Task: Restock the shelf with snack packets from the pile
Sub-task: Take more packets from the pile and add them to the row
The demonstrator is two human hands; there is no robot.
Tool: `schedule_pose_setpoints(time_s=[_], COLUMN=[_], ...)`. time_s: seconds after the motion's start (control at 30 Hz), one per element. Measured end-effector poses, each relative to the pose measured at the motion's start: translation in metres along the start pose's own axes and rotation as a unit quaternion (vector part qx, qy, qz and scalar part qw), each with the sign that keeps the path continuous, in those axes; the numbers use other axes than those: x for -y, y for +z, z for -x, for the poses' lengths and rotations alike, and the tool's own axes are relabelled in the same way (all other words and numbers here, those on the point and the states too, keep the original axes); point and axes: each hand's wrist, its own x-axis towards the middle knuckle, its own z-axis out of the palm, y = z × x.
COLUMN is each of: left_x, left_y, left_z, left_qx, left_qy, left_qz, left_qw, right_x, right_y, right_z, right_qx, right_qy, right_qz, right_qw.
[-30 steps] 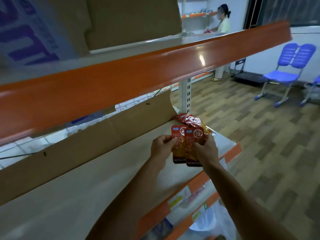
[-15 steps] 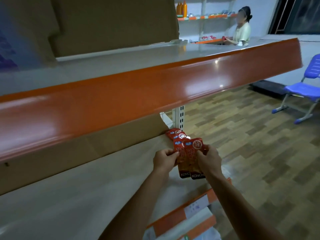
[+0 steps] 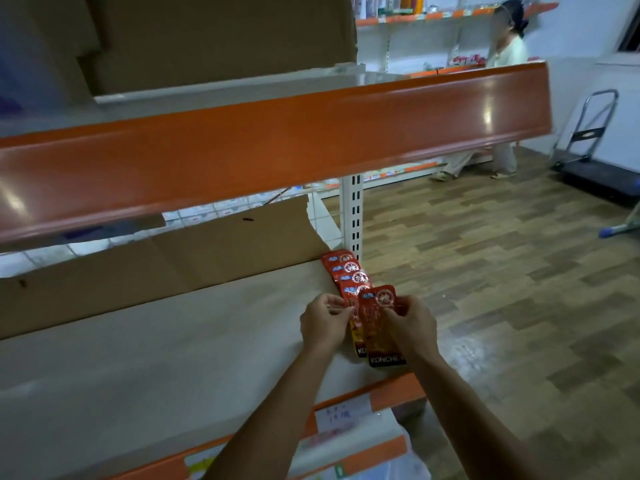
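Shelf board (image 3: pixel 156 358) is mostly bare at left, with a cardboard sheet (image 3: pixel 173 268) propped along its back. Your left hand (image 3: pixel 323 323) and right hand (image 3: pixel 410 327) each pinch one of two snack packets (image 3: pixel 379 327), fingers curled on the outer edges. Both are at the shelf's right end, just in front of the lapped row of packets (image 3: pixel 346 271). They look light, floppy and glossy, so likely slippery: hold the edges or top seal, not the belly. Upper shelf lip (image 3: pixel 277 150) overhangs your reach, and the upright post (image 3: pixel 352 216) crowds the row's right side. Trolley (image 3: pixel 588 133) is well apart.
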Motion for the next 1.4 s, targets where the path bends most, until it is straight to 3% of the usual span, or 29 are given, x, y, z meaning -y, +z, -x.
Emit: schedule_pose_setpoints(time_s=[0.87,1.4], left_x=[0.004,0.001], left_y=[0.016,0.012], left_z=[0.007,0.023], left_qx=[-0.028,-0.005], left_qy=[-0.037,-0.017], left_qz=[0.062,0.019], left_qw=[0.997,1.0], right_x=[-0.005,-0.005], right_y=[-0.001,-0.003], right_z=[-0.01,-0.007], right_qx=[0.048,0.09], right_qy=[-0.047,-0.064], right_qz=[0.09,0.154], right_qw=[0.994,0.982])
